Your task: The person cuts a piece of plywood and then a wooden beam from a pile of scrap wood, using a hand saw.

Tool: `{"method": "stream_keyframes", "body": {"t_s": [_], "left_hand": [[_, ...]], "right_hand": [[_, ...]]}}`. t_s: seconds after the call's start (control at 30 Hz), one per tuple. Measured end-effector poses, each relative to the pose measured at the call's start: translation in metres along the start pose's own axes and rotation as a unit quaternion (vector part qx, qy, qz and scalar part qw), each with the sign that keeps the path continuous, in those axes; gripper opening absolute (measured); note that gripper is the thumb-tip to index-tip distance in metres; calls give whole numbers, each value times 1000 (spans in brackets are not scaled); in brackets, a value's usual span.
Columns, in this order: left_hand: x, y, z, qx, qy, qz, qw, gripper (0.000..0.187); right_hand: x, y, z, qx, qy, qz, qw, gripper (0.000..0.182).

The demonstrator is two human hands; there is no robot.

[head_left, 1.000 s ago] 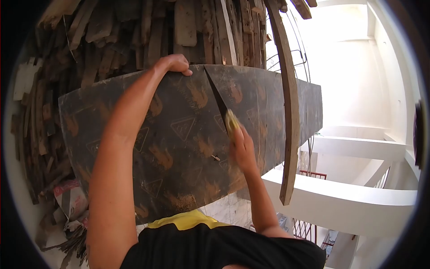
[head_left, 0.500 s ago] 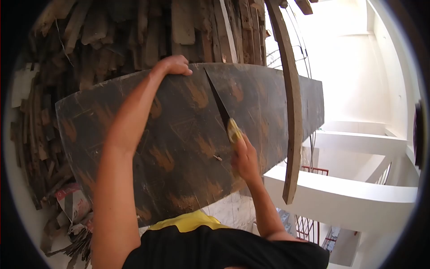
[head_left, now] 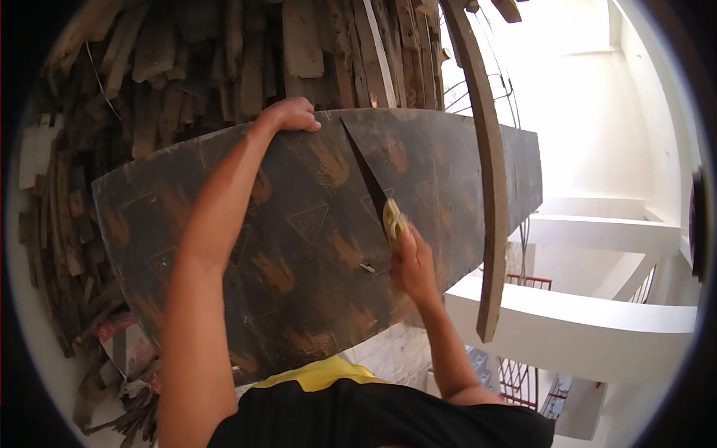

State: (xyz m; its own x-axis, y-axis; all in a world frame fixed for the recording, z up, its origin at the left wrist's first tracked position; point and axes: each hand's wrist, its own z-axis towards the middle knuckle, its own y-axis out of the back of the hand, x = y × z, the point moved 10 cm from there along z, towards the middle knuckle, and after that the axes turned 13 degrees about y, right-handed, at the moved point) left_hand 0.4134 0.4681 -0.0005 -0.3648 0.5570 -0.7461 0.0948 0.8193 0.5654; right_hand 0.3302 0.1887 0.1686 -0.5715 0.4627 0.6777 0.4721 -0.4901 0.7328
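A large dark plywood board (head_left: 306, 276) with orange-brown patches and faint triangular marks lies in front of me. My left hand (head_left: 290, 115) is closed over its far edge, the fingers curled around the rim. In my right hand (head_left: 413, 261) is the yellowish handle of a handsaw (head_left: 366, 170). Its dark, narrow blade slants away across the board, and the tip reaches the far edge, a little right of my left hand. A small pale chip (head_left: 367, 268) rests on the board near my right wrist.
Stacked old timber planks (head_left: 254, 60) fill the space beyond and left of the board. A long wooden batten (head_left: 489, 201) crosses its right part. Crumpled paper sacks (head_left: 127, 343) lie lower left. White beams (head_left: 575, 313) and an open drop with red railings (head_left: 517, 377) are at right.
My right hand and the saw have shifted slightly toward me and to the right. My left hand keeps its hold on the board's edge while the view moves a little.
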Motion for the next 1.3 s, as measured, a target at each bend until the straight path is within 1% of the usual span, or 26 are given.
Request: {"method": "stream_keyframes", "body": {"t_s": [0.03, 0.1, 0.13, 0.2, 0.3, 0.4, 0.43, 0.5, 0.57, 0.6, 0.63, 0.67, 0.7, 0.73, 0.8, 0.83, 0.87, 0.93, 1.0, 1.07, 1.1, 1.13, 1.17, 1.2, 1.23, 1.3], "left_hand": [[-1, 0, -2, 6, 15, 9, 1000, 48], [1, -13, -4, 32, 40, -20, 998, 44], [-4, -13, -7, 28, 40, -21, 999, 44], [5, -7, -9, 21, 73, -34, 997, 42], [4, -7, -9, 46, 56, -55, 996, 43], [3, -12, -10, 54, 32, -57, 996, 43], [1, -10, -8, 47, 11, -57, 997, 43], [3, -13, -4, 47, 28, -62, 997, 44], [9, -18, 3, 41, 48, -60, 996, 46], [6, -22, 2, 52, 44, -54, 996, 46], [5, -17, 0, 39, 42, -32, 998, 46], [2, -14, -3, 23, 38, -15, 999, 46], [4, -13, -6, 31, 58, -35, 997, 45], [6, -11, -7, 30, 58, -36, 997, 45], [8, -14, -5, 54, 46, -78, 994, 45], [8, -4, -4, 46, 45, -82, 995, 45], [7, -4, -7, 52, 44, -77, 995, 45], [4, -14, -6, 65, 40, -76, 994, 45], [5, -14, -2, 50, 7, -61, 997, 50], [14, -13, 7, 29, 23, -60, 998, 54], [16, -20, 7, 13, 36, -65, 997, 57], [12, -21, 4, 13, 36, -65, 997, 57], [4, -21, -1, 22, 33, -32, 999, 61], [2, -14, -5, 22, 32, 1, 999, 65], [2, -9, -8, -32, 23, -7, 999, 65], [9, -23, -5, -2, 23, -32, 999, 69]], "right_hand": [[10, -5, -1, 2, 50, -9, 999, 52], [-53, -49, 95, -3, 29, -23, 999, 47], [-62, -64, 145, -28, 33, 10, 999, 44], [-77, -79, 167, -28, -101, 102, 989, 44], [-63, -77, 154, -49, -89, 146, 984, 38], [-54, -45, 78, -19, -5, 36, 999, 46], [-40, -27, 37, -12, -25, 19, 999, 47], [-16, -4, -17, 8, -91, 15, 996, 48], [17, 3, -15, -16, 30, 9, 999, 48], [3, -12, 20, -4, 52, -18, 998, 48], [-38, -35, 60, -11, -9, 1, 1000, 45], [-41, -54, 112, -31, 91, -42, 994, 41], [-58, -67, 158, -38, 29, 4, 999, 40], [-60, -69, 158, -36, 31, 3, 999, 40], [-70, -71, 153, -41, 1, 30, 999, 43], [-40, -57, 122, -46, 43, 34, 997, 46], [-36, -42, 85, -37, 29, 8, 999, 47], [-22, -11, 1, -5, -55, -7, 998, 49], [-5, 6, -40, 15, -97, 10, 995, 52], [10, -1, -31, -1, 29, -33, 999, 51], [-15, -21, 10, 10, 23, -59, 998, 50], [-49, -42, 57, -19, -10, -66, 998, 48], [-51, -56, 108, -62, 46, -18, 997, 46], [-61, -67, 141, -87, 42, 4, 995, 46], [-45, -64, 148, -85, 53, 9, 995, 46], [-67, -74, 124, -4, -155, 154, 976, 47]]}}
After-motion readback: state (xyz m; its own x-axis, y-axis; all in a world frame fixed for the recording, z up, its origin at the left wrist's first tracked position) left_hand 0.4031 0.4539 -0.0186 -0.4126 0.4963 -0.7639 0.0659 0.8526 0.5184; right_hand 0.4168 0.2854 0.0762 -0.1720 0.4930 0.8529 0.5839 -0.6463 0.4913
